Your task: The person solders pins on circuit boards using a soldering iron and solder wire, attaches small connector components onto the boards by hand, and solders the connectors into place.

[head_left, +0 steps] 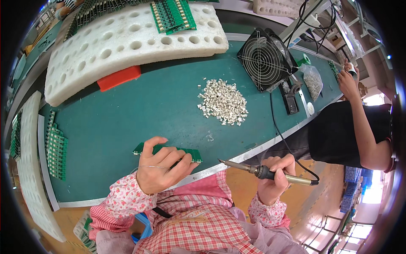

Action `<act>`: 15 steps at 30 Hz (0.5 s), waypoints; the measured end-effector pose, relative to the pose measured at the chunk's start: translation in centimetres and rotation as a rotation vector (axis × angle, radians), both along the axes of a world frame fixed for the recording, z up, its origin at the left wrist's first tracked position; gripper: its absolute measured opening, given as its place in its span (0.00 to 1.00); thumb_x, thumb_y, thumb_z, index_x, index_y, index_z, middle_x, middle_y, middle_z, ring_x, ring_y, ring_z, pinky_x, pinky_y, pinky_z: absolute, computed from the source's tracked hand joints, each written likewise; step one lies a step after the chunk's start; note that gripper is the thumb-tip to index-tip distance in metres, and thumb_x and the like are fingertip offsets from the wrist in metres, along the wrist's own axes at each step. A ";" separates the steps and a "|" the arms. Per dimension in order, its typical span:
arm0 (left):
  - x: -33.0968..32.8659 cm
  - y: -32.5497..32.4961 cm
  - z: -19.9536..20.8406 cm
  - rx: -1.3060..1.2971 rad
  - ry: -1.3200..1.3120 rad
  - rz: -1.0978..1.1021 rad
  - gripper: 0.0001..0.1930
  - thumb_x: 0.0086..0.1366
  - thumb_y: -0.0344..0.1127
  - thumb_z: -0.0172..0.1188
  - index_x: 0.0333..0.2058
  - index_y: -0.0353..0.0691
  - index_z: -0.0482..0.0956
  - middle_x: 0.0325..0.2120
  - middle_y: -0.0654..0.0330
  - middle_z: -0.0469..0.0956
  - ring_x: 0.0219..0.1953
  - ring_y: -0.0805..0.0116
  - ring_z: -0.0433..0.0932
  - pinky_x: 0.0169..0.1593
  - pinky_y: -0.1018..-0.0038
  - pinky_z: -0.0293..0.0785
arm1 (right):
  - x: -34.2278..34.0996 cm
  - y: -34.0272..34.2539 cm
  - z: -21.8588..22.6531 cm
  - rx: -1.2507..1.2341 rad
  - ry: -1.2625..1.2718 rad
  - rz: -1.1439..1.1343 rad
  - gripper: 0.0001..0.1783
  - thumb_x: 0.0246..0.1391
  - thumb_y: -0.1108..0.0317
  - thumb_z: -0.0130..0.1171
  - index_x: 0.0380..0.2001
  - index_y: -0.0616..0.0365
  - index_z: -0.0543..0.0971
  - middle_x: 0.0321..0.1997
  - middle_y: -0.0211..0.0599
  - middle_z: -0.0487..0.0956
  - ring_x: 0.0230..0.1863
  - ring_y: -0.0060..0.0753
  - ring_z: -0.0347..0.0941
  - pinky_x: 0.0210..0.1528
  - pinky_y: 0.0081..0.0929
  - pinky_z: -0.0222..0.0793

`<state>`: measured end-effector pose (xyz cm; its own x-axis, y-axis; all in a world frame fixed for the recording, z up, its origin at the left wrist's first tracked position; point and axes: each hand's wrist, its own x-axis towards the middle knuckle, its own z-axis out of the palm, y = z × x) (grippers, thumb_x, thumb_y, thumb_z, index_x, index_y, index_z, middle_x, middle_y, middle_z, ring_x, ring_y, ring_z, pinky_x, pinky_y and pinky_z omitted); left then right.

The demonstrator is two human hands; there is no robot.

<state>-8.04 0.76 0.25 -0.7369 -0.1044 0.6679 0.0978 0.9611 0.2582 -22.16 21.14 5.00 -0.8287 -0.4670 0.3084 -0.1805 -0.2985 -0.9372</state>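
My left hand (pixel 163 167) is closed over a long green circuit board (pixel 190 154) near the bench's front edge. A thin strand of solder wire (pixel 153 166) runs across the same hand. In my right hand (pixel 275 178) is a soldering iron (pixel 253 169), gripped like a pen. Its tip points left toward the board's right end, a small gap apart from it. The iron's black cord loops up to the bench. Beyond the board lies a heap of small white connectors (pixel 224 101).
A white foam block (pixel 127 44) with round holes carries stacked boards (pixel 173 16). More green boards (pixel 56 148) lie at the left. A black fan (pixel 266 59) and a soldering stand (pixel 289 97) stand at the right, near a bag of parts (pixel 312 82). A co-worker (pixel 351 131) works beside me.
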 end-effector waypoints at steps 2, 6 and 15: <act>0.0 0.0 0.0 -0.004 0.000 0.001 0.14 0.44 0.35 0.73 0.28 0.45 0.77 0.23 0.70 0.74 0.25 0.74 0.73 0.47 0.62 0.66 | 0.2 -0.1 0.2 -0.029 -0.018 -0.017 0.13 0.52 0.63 0.52 0.25 0.59 0.62 0.14 0.29 0.61 0.14 0.19 0.53 0.18 0.19 0.51; -0.1 0.0 -0.1 0.001 0.003 0.000 0.14 0.44 0.36 0.73 0.28 0.45 0.77 0.23 0.70 0.74 0.25 0.75 0.73 0.47 0.62 0.66 | 0.2 -0.1 0.3 -0.138 0.064 -0.026 0.12 0.54 0.62 0.50 0.25 0.57 0.62 0.13 0.29 0.61 0.13 0.19 0.53 0.18 0.20 0.50; -0.1 -0.1 0.0 -0.001 0.003 -0.007 0.14 0.43 0.35 0.74 0.28 0.45 0.77 0.23 0.71 0.74 0.25 0.75 0.73 0.46 0.62 0.66 | 0.6 -0.6 0.8 -0.191 0.098 -0.014 0.12 0.53 0.63 0.53 0.25 0.57 0.63 0.13 0.32 0.63 0.13 0.22 0.55 0.17 0.22 0.53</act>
